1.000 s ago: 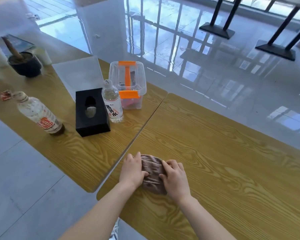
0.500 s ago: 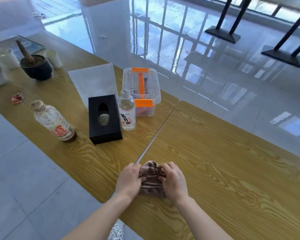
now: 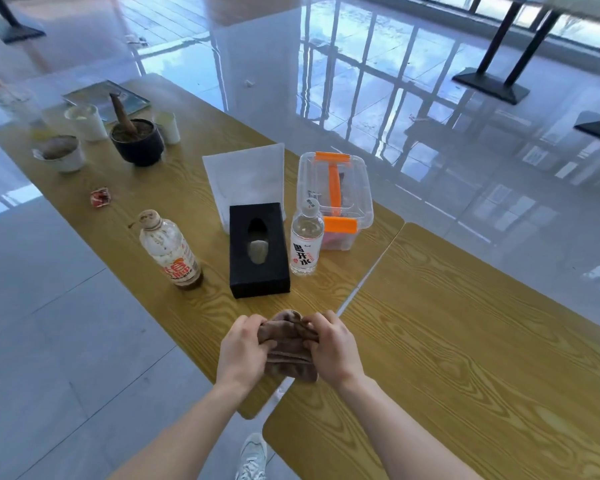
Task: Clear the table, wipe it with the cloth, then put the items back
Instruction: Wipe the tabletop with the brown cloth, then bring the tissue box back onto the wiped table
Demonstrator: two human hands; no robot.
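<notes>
Over the seam between the tables, both hands, left hand [image 3: 245, 348] and right hand [image 3: 331, 346], now lift the gripped, bunched cloth [image 3: 288, 344], suggesting wiping is done.

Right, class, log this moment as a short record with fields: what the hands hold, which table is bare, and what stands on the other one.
left hand: gripping the brown cloth
right hand: gripping the same cloth
cloth position: bunched, over the gap between the two tables
right table: nothing on the visible top
left table: black tissue box, water bottle, tea bottle, clear box with orange handle, dark pot, white cups
</notes>
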